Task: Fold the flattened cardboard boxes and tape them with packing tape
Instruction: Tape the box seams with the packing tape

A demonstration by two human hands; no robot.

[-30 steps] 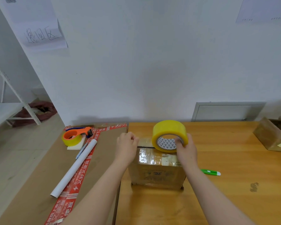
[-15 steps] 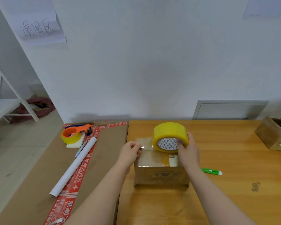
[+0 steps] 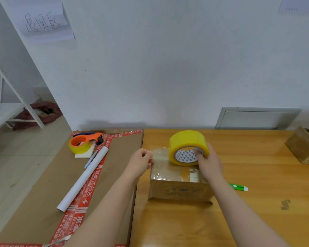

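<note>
Tape roll (image 3: 185, 139) (strip (image 3: 160, 152) running left) stands on edge.

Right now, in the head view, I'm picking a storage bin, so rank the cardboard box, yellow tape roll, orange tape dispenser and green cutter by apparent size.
1. cardboard box
2. yellow tape roll and orange tape dispenser: near alike; the roll is raised nearer the camera, so unranked
3. green cutter, smallest, partly hidden
</note>
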